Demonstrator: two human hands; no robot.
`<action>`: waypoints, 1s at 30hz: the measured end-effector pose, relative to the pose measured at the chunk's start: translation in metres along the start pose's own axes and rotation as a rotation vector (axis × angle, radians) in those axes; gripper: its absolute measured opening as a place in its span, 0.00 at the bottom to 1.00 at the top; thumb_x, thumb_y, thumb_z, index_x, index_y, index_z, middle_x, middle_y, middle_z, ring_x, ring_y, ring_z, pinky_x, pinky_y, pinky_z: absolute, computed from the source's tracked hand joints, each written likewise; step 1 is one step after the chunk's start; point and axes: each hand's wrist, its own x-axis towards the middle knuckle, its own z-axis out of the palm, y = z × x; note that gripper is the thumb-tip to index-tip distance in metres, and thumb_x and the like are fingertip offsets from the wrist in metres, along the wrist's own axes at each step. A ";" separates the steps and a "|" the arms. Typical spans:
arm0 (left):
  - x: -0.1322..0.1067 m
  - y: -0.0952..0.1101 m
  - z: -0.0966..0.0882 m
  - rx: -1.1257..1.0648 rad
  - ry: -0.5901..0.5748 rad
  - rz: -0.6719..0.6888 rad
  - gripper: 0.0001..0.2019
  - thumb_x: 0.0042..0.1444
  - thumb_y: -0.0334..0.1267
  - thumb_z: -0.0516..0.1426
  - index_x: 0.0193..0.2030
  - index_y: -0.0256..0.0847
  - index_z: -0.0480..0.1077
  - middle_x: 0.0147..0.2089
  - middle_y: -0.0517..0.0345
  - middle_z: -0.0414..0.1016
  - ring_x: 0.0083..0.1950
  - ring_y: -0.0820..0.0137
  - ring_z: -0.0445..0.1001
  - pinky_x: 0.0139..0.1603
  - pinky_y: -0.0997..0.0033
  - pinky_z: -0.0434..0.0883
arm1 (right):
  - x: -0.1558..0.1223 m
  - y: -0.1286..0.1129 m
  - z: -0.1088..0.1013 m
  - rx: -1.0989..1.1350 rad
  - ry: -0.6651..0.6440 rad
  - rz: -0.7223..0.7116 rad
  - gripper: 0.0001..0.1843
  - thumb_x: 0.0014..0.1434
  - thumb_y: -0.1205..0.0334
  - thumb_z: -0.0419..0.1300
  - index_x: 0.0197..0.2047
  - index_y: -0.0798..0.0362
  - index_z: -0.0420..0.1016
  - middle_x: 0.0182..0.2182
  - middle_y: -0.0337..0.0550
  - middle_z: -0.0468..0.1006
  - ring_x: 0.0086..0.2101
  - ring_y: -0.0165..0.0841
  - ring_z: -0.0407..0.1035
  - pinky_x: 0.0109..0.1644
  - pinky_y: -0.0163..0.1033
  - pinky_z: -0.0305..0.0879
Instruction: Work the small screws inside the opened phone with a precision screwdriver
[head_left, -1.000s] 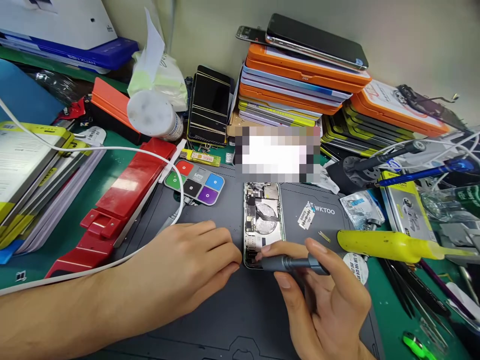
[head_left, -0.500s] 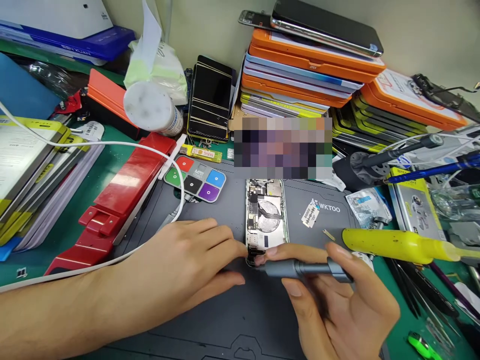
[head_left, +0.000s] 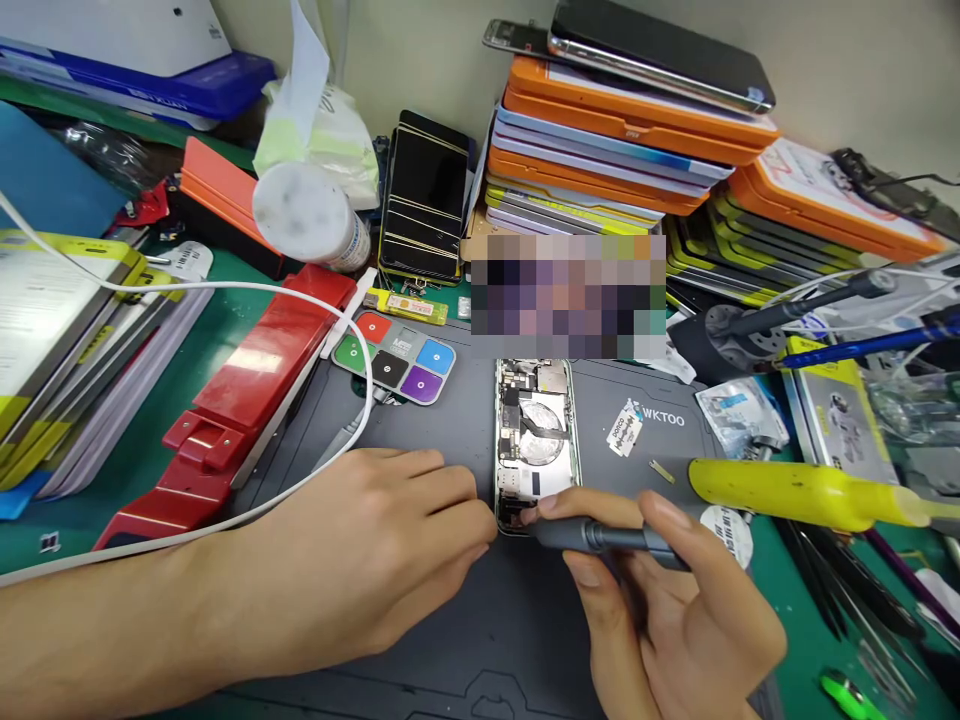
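An opened phone (head_left: 546,480) with bare inner parts lies on the dark grey mat (head_left: 480,610), its long sides pointing away from me. My right hand (head_left: 675,620) grips a grey pen-shaped screwdriver (head_left: 574,535), held nearly level. The front end of this tool reaches the phone's lower end; its tip cannot be made out. At the phone's lower left corner is my left hand (head_left: 390,545), fingers curled and thumb tucked in behind them. Whatever those fingertips pinch, if anything, is hidden.
Right of the phone lie a razor blade (head_left: 625,428), a small metal strip (head_left: 661,470) and a yellow bottle (head_left: 780,492). Tweezers (head_left: 817,580) rest farther right. A white cable (head_left: 300,292) loops over the left side, near a coloured tray (head_left: 390,365). Stacked boxes (head_left: 630,130) stand behind.
My left thumb has drawn in under the fingers, closing the hand beside the phone. The screwdriver's rear end has shifted slightly left in my right hand. The whole view has moved a little.
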 end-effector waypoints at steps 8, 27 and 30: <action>0.002 0.003 0.003 -0.026 0.042 -0.054 0.10 0.73 0.28 0.54 0.40 0.40 0.73 0.37 0.60 0.75 0.36 0.66 0.72 0.36 0.59 0.65 | -0.001 0.000 -0.001 -0.034 0.003 0.008 0.44 0.64 0.86 0.59 0.78 0.49 0.61 0.51 0.52 0.86 0.50 0.41 0.86 0.52 0.46 0.89; 0.003 0.005 0.006 -0.028 0.063 -0.066 0.09 0.66 0.24 0.54 0.37 0.43 0.68 0.34 0.62 0.71 0.33 0.67 0.68 0.33 0.62 0.62 | 0.007 -0.013 -0.006 -0.344 -0.103 -0.219 0.32 0.69 0.74 0.59 0.74 0.49 0.67 0.50 0.56 0.89 0.47 0.43 0.88 0.45 0.47 0.89; 0.002 0.004 0.008 -0.019 0.068 -0.055 0.08 0.68 0.25 0.55 0.40 0.43 0.70 0.34 0.62 0.73 0.34 0.66 0.70 0.34 0.62 0.64 | 0.000 -0.011 -0.009 -0.299 -0.102 -0.155 0.39 0.69 0.77 0.58 0.79 0.47 0.61 0.54 0.57 0.88 0.51 0.44 0.87 0.49 0.49 0.89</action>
